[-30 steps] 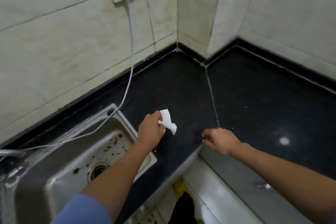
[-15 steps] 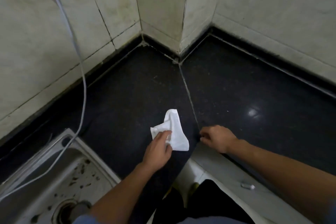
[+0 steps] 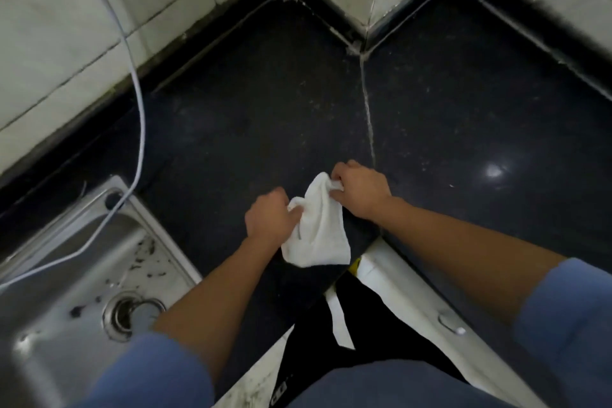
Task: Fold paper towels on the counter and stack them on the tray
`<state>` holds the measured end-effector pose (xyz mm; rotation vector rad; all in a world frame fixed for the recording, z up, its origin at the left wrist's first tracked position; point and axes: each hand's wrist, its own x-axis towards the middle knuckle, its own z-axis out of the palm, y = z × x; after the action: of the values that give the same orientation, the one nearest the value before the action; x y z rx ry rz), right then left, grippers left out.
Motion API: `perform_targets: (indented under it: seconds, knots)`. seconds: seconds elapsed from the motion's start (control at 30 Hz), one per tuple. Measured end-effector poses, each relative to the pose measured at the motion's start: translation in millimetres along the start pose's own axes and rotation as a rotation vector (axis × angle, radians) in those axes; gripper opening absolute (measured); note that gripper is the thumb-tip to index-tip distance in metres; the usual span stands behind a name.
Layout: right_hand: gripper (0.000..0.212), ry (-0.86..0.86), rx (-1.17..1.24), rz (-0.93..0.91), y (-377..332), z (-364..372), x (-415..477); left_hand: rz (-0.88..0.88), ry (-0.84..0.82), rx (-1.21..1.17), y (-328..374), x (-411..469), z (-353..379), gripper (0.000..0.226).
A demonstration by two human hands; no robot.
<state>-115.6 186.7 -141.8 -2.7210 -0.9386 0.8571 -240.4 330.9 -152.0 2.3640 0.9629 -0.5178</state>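
Head view, paper towel (image 3: 318, 235) over counter (image 3: 265, 109), left hand (image 3: 270, 219) and right hand (image 3: 359, 190) fingers pinching its upper corners

left hand (image 3: 268, 219): fingers pinch paper towel (image 3: 318, 235) | right hand (image 3: 361, 190): fingers pinch it | forearms converge

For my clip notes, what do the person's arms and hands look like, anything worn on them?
Blue fabric sleeves cover both upper arms, the left sleeve and the right sleeve, ending near the elbows; the forearms are uncovered. The left hand and right hand have no gloves, and no watch or ring is visible.
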Motion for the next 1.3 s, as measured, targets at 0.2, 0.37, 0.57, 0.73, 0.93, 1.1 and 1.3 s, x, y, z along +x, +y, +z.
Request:
perform_targets:
  seconds: [0.2,0.37,0.57,0.73,0.93,1.1,1.3]
  knots:
    - [0.009,0.099,0.317,-0.011,36.4,-2.2,-17.3,0.068,0.141,-0.167,16.4,-11.9,4.1,0.013]
    - [0.015,0.17,0.548,0.054,61.7,-26.4,-30.3,0.053,0.076,-0.597,24.4,-11.6,-25.0,0.015]
    - [0.015,0.349,0.533,0.079,64.4,-60.4,9.5,-0.019,0.12,-0.766,44.9,32.4,-55.7,0.011]
    - [0.029,0.301,0.408,0.16,67.8,-61.2,52.6,-0.143,0.206,-0.673,43.0,78.2,-49.7,0.016]
    - [0.041,0.272,-0.004,-0.067,65.6,-32.2,12.9,0.151,0.173,0.012,30.8,45.9,-19.0,0.027]
    - [0.02,0.235,-0.058,-0.124,85.7,4.5,-31.4,0.191,0.191,0.167,12.3,16.4,-1.0,0.029]
    - [0.03,0.21,-0.166,-0.217,77.6,6.1,-58.1,0.442,0.191,0.169,5.8,-16.3,8.3,0.018]
